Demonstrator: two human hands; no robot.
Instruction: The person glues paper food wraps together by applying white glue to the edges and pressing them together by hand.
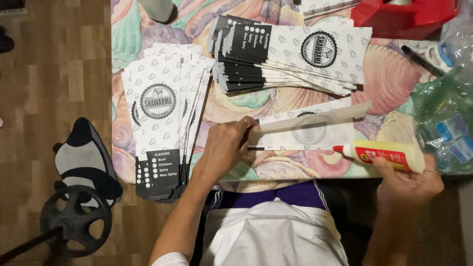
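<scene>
Two hands | right hand (pixel 410 184) grips glue bottle (pixel 382 155) | long axis level, nozzle left

head view, steeply down, close over table (pixel 148 162)

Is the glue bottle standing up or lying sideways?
Sideways. The right hand holds the glue bottle about level over the table edge, its red tip pointing left at the paper sleeve under the left hand.

Red tape dispenser (pixel 404 17), black marker (pixel 419 60), plastic bag (pixel 443 113).
</scene>
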